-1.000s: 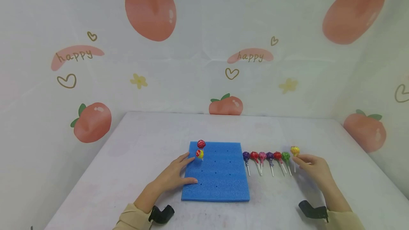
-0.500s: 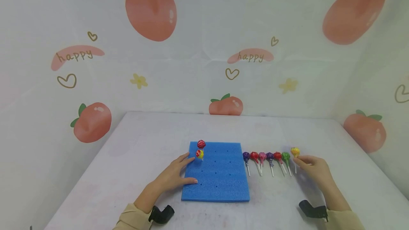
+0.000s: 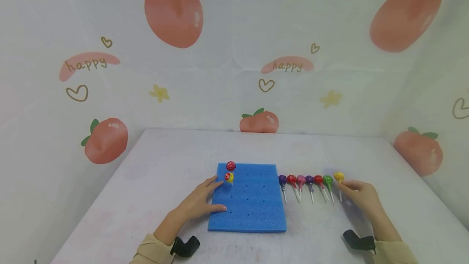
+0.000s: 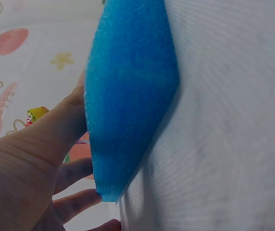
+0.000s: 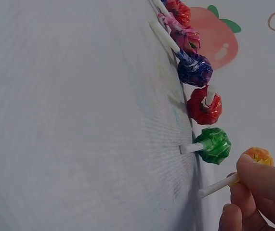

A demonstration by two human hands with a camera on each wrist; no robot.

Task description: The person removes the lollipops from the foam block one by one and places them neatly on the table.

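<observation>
1. Judged from how things lie, the work looks early: a crimson lollipop (image 3: 231, 166) and a yellow-and-red lollipop (image 3: 229, 177) stand in the blue foam board (image 3: 253, 224), towards its 11 o'clock corner. More holes show bare in the board.
2. Seven lollipops are off the board. Six lie at its 3 o'clock side in a row, heads towards 12: first purple lollipop (image 3: 282, 179), first red lollipop (image 3: 291, 179), pink lollipop (image 3: 301, 179), second purple lollipop (image 3: 309, 179), second red lollipop (image 3: 318, 179), green lollipop (image 3: 327, 179).
3. The seventh, the yellow lollipop (image 3: 338, 177), is at the row's 3 o'clock end, pinched by the stick between thumb and fingertips of the right hand (image 3: 362, 195). Whether its stick touches the table (image 3: 165, 166) I cannot tell.
4. The left hand (image 3: 198, 202) rests at the board's 9 o'clock edge, fingers and thumb spread wide, pinching nothing; the thumb lies over the surface.
5. In the way: the row lies between the yellow lollipop and the board, and the left forefinger is just beside the yellow-and-red lollipop.
6. Around: black wrist mounts (image 3: 185, 246) below the hands, and a fruit-printed backdrop (image 3: 220, 72) at 12 o'clock.
</observation>
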